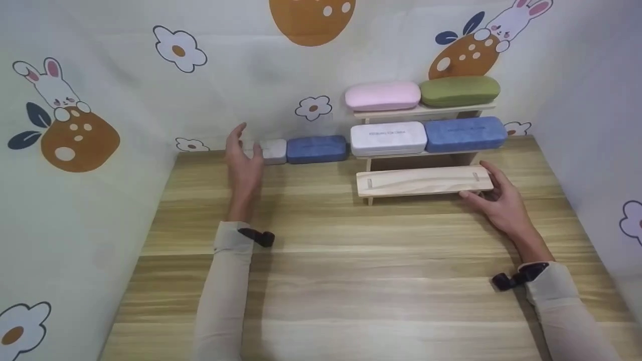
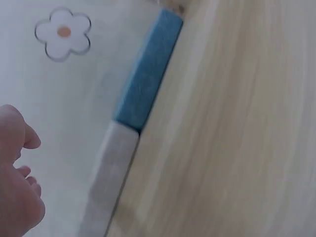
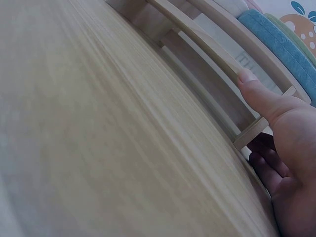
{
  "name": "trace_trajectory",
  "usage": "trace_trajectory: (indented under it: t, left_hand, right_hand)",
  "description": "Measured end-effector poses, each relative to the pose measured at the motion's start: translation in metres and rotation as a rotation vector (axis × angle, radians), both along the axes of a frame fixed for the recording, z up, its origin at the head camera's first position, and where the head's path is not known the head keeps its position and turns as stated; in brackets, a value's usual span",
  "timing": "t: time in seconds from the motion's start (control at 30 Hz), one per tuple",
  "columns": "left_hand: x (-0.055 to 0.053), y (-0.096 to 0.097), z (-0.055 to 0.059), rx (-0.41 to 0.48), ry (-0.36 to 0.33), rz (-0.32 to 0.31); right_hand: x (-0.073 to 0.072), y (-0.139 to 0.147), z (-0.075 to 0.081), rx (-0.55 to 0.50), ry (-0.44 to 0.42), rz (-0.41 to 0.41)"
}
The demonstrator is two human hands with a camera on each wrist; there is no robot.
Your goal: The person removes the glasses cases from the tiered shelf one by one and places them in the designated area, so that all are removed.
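Pale, light-coloured sleeves point(image 1: 220, 306) reach up from the bottom edge over a wood-grained worktop point(image 1: 381, 281), each with a small black wrist device point(image 1: 258, 237) at the cuff. The left hand point(image 1: 244, 168) is raised with its fingers parted and loosely bent, grasping nothing; it partly hides an off-white oblong case point(image 1: 275, 153) lying at the back of the worktop. Whether a finger touches that case cannot be told. Just beside it, end to end, lies a flat blue oblong case point(image 1: 317, 149).

The right hand point(image 1: 501, 203) grips the right end of the lowest step of a pale wooden stepped stand point(image 1: 424, 181), thumb at the front edge and fingers round behind. This stand is on the right half of the worktop, near the back wall.

On its middle step sit a white rounded case with dark lettering point(image 1: 388, 138) and, to its right, a mottled blue rounded case point(image 1: 466, 134). Up on the top step, a smooth pink case point(image 1: 382, 96) is left of an olive-green case point(image 1: 460, 91). Behind everything rises a whitish backdrop point(image 1: 241, 95) printed with rabbits, orange-brown fruit and flowers.
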State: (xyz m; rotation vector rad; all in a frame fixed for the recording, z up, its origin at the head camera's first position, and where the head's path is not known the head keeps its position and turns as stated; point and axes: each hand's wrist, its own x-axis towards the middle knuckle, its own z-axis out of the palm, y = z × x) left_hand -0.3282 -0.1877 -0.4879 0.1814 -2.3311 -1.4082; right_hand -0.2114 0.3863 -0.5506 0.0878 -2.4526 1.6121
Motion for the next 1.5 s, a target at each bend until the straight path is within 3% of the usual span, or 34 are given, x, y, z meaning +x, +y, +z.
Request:
trace_trajectory:
  t: [0.3,0.4,0.6,0.73,0.97,1.2,1.5]
  left_hand:
    - [0.023,0.046,0.032,0.154,0.240,-0.189]
    - [0.022,0.056,0.030,0.162,0.285,-0.241]
    - [0.034,0.081,0.036,0.193,0.327,-0.382]
    - [0.041,0.097,0.041,0.208,0.301,-0.469]
    - [0.045,0.123,0.045,0.169,0.216,-0.562]
    - [0.042,0.145,0.034,0.125,0.119,-0.629]
    - [0.034,0.163,0.018,0.153,0.055,-0.642]
  right_hand:
    - [0.000,0.000,0.002,0.018,-0.011,-0.004]
    - [-0.001,0.000,0.001,0.009,-0.003,-0.004]
    - [0.000,0.000,-0.001,-0.002,0.008,0.004]
    - [0.000,0.000,-0.001,-0.006,0.007,0.007]
    - [0.000,0.000,0.000,-0.008,0.000,0.001]
    - [0.000,0.000,0.001,0.004,-0.014,0.005]
    - [0.001,0.000,0.002,0.009,-0.013,0.008]
